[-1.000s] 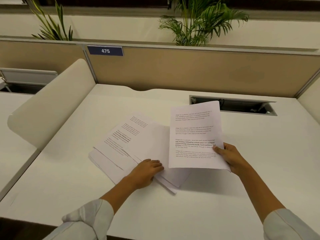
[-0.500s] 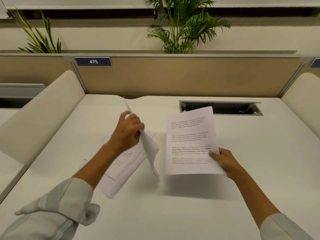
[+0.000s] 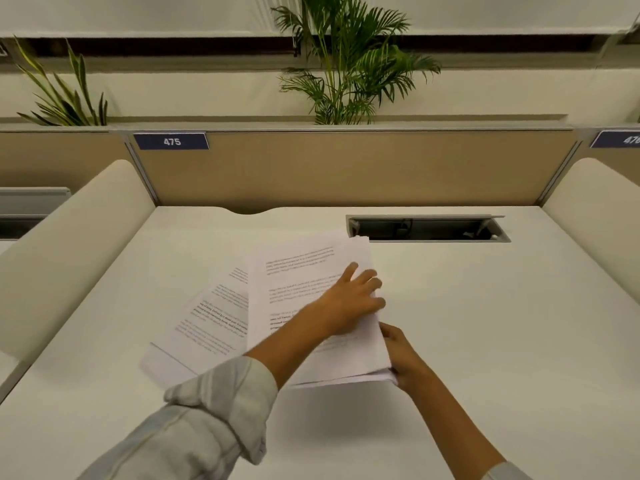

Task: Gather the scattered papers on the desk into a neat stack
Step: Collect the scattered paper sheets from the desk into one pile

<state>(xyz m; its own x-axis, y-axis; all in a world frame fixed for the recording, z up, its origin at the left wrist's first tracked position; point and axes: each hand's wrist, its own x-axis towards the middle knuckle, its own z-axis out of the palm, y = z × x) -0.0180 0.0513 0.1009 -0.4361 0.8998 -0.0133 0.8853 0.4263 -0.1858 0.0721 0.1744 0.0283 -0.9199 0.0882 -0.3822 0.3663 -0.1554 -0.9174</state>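
Several printed sheets are held as a raised bundle (image 3: 304, 271) above the middle of the white table (image 3: 502, 323), its lower right corner pinched by the closed fingers of the right hand (image 3: 401, 355). The left hand (image 3: 353, 299) is laid flat on top, fingers spread. More loose sheets (image 3: 204, 327) are seen lying fanned on the table just left of the bundle, partly overlapped by it. A cable slot (image 3: 426, 228) is set into the table behind.

desk (image 3: 485, 341): white | lying on it: printed papers (image 3: 207, 327)
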